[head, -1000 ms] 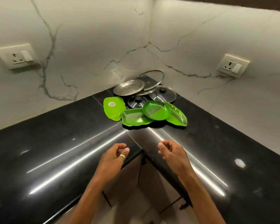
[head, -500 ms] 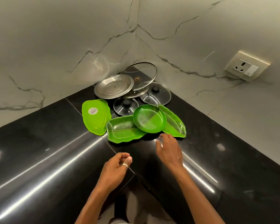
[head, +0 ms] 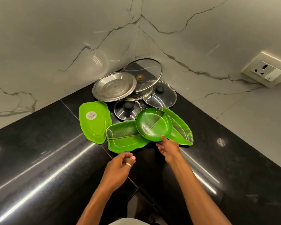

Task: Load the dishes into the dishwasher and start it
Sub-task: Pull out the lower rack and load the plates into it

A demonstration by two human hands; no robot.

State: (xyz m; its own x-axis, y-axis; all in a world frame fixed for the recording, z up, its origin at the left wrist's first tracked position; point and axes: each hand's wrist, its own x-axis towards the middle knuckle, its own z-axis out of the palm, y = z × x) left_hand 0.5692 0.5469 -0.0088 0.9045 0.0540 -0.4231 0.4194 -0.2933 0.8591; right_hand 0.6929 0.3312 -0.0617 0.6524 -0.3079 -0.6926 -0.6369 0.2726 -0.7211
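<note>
A pile of dishes sits in the corner of the black counter (head: 39,159). A round green plate (head: 152,123) leans on two leaf-shaped green trays, one in the middle (head: 123,138) and one on the right (head: 182,130). A third green tray (head: 94,121) lies upside down at the left. Behind them are a steel plate (head: 114,86) and several glass lids (head: 160,95). My right hand (head: 168,148) pinches the near rim of the round green plate, thumb on top. My left hand (head: 118,168) hovers loosely curled over the counter's inner edge, holding nothing.
Marble walls meet in the corner behind the dishes. A wall socket (head: 266,70) sits on the right wall. The counter's inner corner edge (head: 136,185) lies under my arms, with dark floor below.
My right hand has reached forward from the counter edge to the round green plate and taken its rim. The view has come closer to the dishes. My left hand has barely moved.
</note>
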